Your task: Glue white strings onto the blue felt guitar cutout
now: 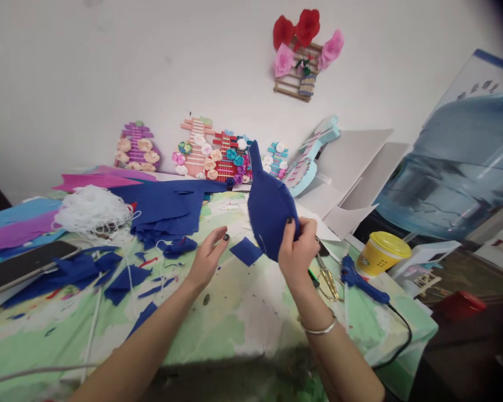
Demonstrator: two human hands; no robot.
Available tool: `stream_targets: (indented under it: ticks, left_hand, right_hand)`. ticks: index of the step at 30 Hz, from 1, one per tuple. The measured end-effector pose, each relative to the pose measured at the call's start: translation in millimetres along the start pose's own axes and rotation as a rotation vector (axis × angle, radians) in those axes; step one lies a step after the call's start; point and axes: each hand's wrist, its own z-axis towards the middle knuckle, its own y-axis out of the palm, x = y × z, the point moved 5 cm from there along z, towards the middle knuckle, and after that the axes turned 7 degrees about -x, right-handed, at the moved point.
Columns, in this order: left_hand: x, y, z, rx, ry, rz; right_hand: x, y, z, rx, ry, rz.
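A flat dark blue shape (271,206) with a rounded body and a narrow neck is held up over the table, its neck pointing up and left. My right hand (297,245) grips its lower right edge, thumb on the near face and fingers behind. To the left, my left hand (209,254) hovers with nothing in it, fingers stretched and apart from the blue shape. Below and between the hands lies a blue fabric square (246,252). Gold-handled scissors (329,279) rest just right of my right hand.
A blue glue gun (362,282) with a black cord lies beside a yellow tub (381,254) at the right. Blue fabric (163,206), white yarn (94,212) and a phone (25,268) occupy the left. Flower-decorated guitar shapes (197,148) lean on the wall; a large water bottle (452,167) stands right.
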Motion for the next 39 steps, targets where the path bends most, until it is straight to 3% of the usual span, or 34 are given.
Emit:
stream_targets:
  ticks: [5, 7, 10, 12, 14, 16, 22, 24, 26, 29, 32, 37, 39]
  left_hand:
    - [2, 20.2, -2, -0.17, -0.037, -0.443]
    - [6, 24.9, -2, -0.168, -0.061, -0.59]
    - [8, 19.7, 1, 0.039, -0.149, -0.629]
    - [7, 12.7, 4, 0.191, -0.213, -0.617]
    - [9, 7.9, 10, 0.24, -0.251, -0.612]
    - [13, 5.7, 18, 0.188, -0.278, -0.603]
    - [30, -13.2, 34, 0.043, -0.291, -0.517]
    - [34, -23.2, 38, -0.007, -0.323, -0.479]
    - [38, -34.0, 44, -0.059, -0.351, -0.432]
    - [39, -49.2, 55, -0.092, -0.357, -0.365]
    - [35, -57.4, 67, -0.109, -0.311, -0.3]
    - [21, -56.2, 75, -0.088, -0.205, -0.245]
    - [25, -55.8, 75, -0.005, -0.06, -0.111]
  right_hand:
    - [-24, 44, -32, -0.153, -0.502, 0.001]
    - [-30, 58, -45, -0.198, -0.674, -0.004]
    - [-39, 71, -59, -0.318, -0.871, -0.003]
    - [-41, 74, -61, -0.419, -0.921, 0.041]
    - [-39, 72, -57, -0.478, -0.891, 0.13]
    - [-30, 67, -46, -0.466, -0.771, 0.237]
    - [35, 43, 0, -0.082, -0.098, 0.342]
    - [55, 44, 9, -0.095, 0.107, 0.37]
    - [67, 53, 15, -0.217, 0.224, 0.446]
    - [68, 68, 14, -0.401, 0.217, 0.543]
    - [65, 78, 8, -0.5, 0.186, 0.588]
    - [64, 76, 5, -0.519, 0.159, 0.581]
    - [63, 72, 6, -0.504, 0.136, 0.564]
